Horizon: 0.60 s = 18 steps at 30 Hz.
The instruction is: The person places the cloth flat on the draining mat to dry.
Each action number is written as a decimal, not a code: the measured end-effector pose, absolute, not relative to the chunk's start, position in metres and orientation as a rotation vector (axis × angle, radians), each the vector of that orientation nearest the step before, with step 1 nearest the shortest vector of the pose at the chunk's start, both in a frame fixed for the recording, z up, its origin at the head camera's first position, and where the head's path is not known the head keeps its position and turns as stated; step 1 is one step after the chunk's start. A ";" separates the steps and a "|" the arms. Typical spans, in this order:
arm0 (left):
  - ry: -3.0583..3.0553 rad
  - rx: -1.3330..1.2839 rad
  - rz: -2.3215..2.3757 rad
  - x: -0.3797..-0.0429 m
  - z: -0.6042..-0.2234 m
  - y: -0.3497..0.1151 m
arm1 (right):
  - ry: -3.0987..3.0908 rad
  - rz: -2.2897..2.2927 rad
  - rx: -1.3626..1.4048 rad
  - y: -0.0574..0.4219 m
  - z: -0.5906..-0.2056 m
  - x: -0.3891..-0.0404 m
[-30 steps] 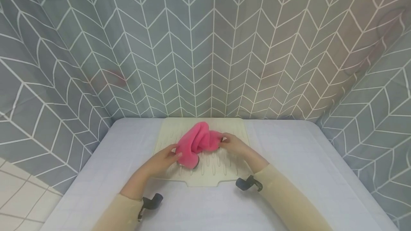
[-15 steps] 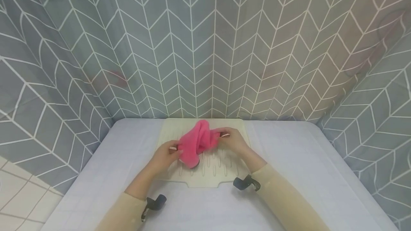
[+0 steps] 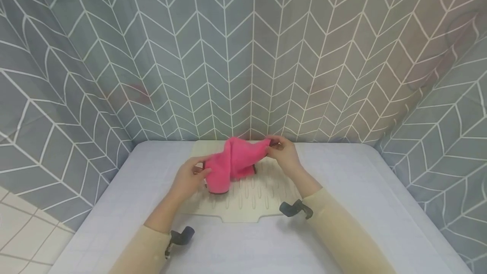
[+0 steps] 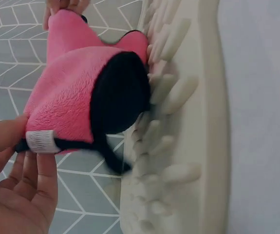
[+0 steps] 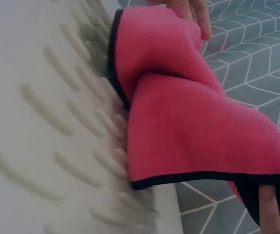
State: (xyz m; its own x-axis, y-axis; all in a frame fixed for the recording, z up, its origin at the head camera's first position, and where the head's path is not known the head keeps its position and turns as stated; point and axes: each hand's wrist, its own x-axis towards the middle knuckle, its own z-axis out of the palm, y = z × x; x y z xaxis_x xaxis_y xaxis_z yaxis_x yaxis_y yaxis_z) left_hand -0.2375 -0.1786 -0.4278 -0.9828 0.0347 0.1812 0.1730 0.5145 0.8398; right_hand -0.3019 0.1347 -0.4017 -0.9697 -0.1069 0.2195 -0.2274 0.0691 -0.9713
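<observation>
In the head view, a dark-edged pink cloth is bunched over a ridged mat on the worktop, towards its twelve o'clock edge. The left hand pinches the cloth at nine o'clock; the right hand pinches it at two.

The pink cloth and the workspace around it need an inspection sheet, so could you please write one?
Surface: white-covered table, bearing a cream board with raised ridges.
Job's things: pink cloth, bunched, dark-edged, with a white label; its upper part is lifted off the board, and whether its lower edge touches is unclear.
Clutter: nothing seen.
Grippers: left hand pinches one edge by the label; right hand pinches another edge, higher up.
Cables: nothing seen.
Surroundings: grey curtain with white chevron lines; pale tiles at the lower left.
</observation>
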 end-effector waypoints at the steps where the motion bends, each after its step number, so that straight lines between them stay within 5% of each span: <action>1: -2.609 -0.185 -1.459 -0.237 -0.426 -0.180 | -2.214 2.060 0.353 0.137 -0.403 -0.305; 18: -2.595 -0.203 -1.343 -0.238 -0.407 -0.202 | -2.330 2.000 0.304 0.180 -0.355 -0.324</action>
State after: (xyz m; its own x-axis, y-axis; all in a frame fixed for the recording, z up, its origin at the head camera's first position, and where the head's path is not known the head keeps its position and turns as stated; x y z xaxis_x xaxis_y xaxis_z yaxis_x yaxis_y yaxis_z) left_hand -0.2383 -0.2017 -0.4070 -0.9679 0.0243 0.2500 0.2181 0.5749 0.7886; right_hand -0.3238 0.1799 -0.3549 -0.9791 -0.1127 0.1693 -0.1845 0.1411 -0.9727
